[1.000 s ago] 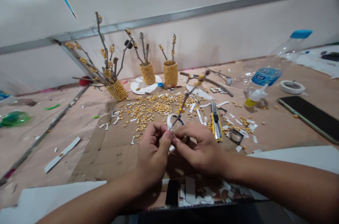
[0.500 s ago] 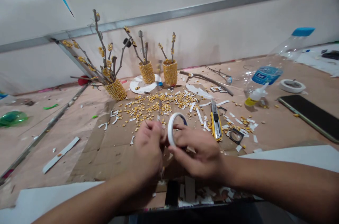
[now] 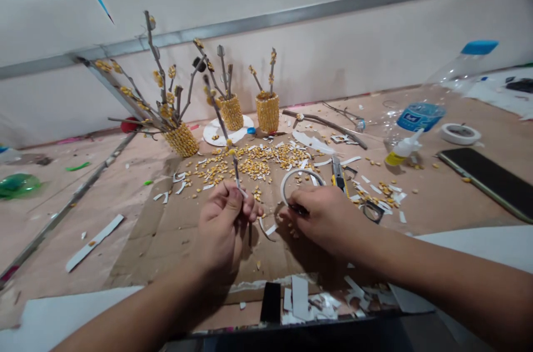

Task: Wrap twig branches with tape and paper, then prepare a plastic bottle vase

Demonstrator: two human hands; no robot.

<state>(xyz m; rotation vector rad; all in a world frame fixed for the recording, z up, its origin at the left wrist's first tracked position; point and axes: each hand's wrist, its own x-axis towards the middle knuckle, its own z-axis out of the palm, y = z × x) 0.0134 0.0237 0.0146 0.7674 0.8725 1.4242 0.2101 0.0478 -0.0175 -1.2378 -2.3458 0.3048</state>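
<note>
My left hand (image 3: 222, 224) is closed around the lower end of a thin twig (image 3: 225, 138) with corn kernels stuck along it; the twig stands nearly upright and leans left. My right hand (image 3: 327, 217) pinches a white roll of tape (image 3: 300, 182), tilted over the cardboard sheet (image 3: 175, 241). A curl of white tape lies between the two hands. Loose corn kernels (image 3: 254, 163) are scattered just beyond both hands. A yellow utility knife (image 3: 338, 172) lies right of the tape roll.
Three kernel-covered pots with decorated twigs (image 3: 183, 141) (image 3: 231, 112) (image 3: 268, 111) stand at the back. A glue bottle (image 3: 403, 149), plastic water bottle (image 3: 428, 102), second tape roll (image 3: 460, 134) and phone (image 3: 491, 182) lie right. Paper scraps (image 3: 95, 242) litter the surface.
My hands have moved apart. The twig swung from leaning right to leaning left in my left hand, and my right hand carried the tape roll to the right.
</note>
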